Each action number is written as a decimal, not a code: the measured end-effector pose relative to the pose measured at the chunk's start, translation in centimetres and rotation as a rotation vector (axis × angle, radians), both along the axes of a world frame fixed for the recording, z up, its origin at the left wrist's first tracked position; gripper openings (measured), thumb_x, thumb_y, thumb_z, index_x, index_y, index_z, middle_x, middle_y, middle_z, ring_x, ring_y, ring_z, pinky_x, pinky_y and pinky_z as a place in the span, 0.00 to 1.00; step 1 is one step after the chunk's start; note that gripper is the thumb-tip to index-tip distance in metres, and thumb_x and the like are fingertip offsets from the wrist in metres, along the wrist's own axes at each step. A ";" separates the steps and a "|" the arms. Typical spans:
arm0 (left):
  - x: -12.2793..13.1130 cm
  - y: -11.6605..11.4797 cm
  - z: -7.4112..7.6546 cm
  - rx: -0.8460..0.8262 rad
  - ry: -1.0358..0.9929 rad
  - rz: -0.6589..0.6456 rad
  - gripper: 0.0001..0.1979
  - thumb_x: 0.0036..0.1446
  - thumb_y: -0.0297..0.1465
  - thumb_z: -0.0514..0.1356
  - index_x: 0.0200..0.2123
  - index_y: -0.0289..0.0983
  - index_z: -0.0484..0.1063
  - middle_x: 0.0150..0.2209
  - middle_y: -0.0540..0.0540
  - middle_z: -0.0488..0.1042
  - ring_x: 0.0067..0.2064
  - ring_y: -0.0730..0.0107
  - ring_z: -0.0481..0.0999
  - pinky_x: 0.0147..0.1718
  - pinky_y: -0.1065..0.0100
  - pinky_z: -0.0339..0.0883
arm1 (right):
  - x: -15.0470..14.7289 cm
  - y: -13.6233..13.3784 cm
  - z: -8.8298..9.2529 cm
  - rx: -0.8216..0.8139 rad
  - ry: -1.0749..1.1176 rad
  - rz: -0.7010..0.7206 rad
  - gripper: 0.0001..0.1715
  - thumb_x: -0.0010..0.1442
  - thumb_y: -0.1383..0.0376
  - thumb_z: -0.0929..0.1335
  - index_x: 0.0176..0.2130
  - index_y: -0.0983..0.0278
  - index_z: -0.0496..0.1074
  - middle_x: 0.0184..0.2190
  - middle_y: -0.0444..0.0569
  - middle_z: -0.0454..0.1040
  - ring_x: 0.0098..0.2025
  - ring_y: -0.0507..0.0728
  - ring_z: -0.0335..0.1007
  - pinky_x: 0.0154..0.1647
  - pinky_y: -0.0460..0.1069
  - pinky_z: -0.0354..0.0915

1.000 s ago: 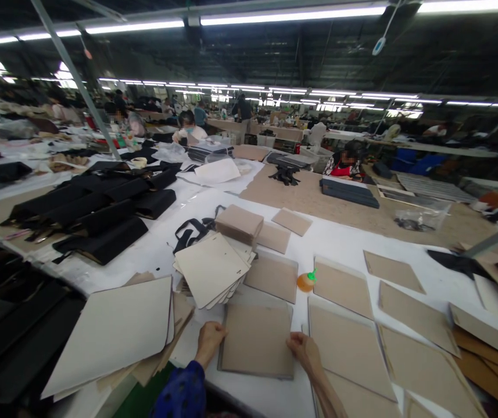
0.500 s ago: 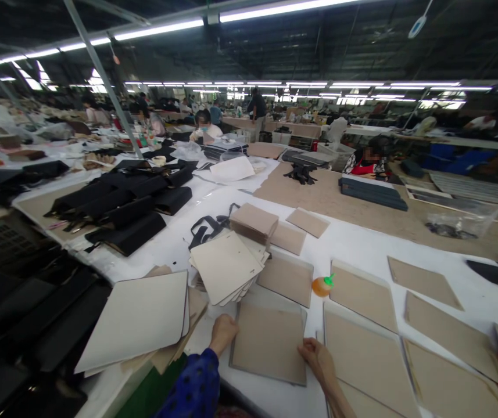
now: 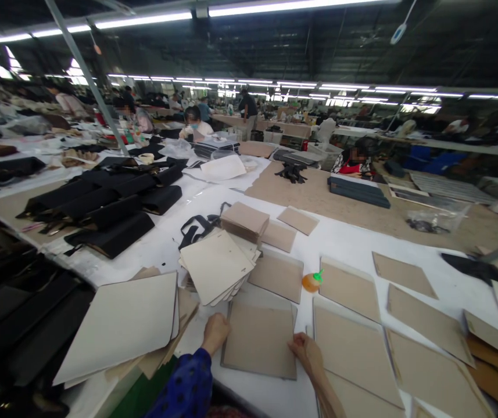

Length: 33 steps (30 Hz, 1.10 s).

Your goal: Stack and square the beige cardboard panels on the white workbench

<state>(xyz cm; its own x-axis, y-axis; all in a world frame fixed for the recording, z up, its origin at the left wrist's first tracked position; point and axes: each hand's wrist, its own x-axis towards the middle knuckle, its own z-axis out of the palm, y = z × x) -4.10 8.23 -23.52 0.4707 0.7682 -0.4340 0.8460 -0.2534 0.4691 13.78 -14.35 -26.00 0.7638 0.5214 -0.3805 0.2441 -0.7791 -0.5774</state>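
A tan cardboard panel [image 3: 260, 342] lies flat in front of me, over a greyish sheet that shows along its top edge. My left hand [image 3: 216, 332], under a blue dotted sleeve, is closed at the panel's left edge. At the opposite edge, my right hand [image 3: 307, 352] pinches the panel's side between thumb and fingers. Left of my left hand is a pile of large cream boards [image 3: 122, 316] with rounded corners. Just beyond the panel sits a fanned stack of smaller cream boards [image 3: 216, 264].
An orange glue bottle [image 3: 312, 282] with a green cap stands among tan panels [image 3: 351, 287] laid in rows to the right. Black folded pieces [image 3: 113, 232] cover the left of the white table. A co-worker in red [image 3: 353, 161] sits across the far side.
The camera view has turned slightly to the right, so everything appears shifted left. Both hands stay at the same panel's edges, with little visible movement against it.
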 end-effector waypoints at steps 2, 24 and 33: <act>0.0 0.0 -0.1 0.001 0.008 -0.012 0.06 0.46 0.27 0.58 0.25 0.33 0.75 0.30 0.41 0.78 0.36 0.63 0.76 0.34 0.69 0.62 | -0.1 0.0 0.1 -0.001 -0.007 -0.002 0.06 0.51 0.62 0.64 0.28 0.61 0.69 0.27 0.46 0.76 0.32 0.55 0.72 0.30 0.46 0.59; 0.6 -0.3 -0.3 0.071 0.141 -0.055 0.09 0.53 0.24 0.53 0.36 0.31 0.71 0.41 0.39 0.75 0.45 0.64 0.72 0.44 0.64 0.63 | -0.3 -0.1 0.0 0.013 -0.057 0.050 0.05 0.52 0.62 0.63 0.27 0.61 0.65 0.28 0.48 0.75 0.32 0.56 0.72 0.30 0.47 0.58; 1.1 -1.3 0.6 0.124 0.186 -0.084 0.13 0.54 0.22 0.49 0.39 0.32 0.70 0.43 0.36 0.73 0.47 0.60 0.72 0.44 0.64 0.61 | -0.3 -0.1 0.0 0.018 -0.054 0.017 0.06 0.50 0.63 0.65 0.24 0.61 0.64 0.25 0.46 0.75 0.30 0.55 0.70 0.28 0.46 0.57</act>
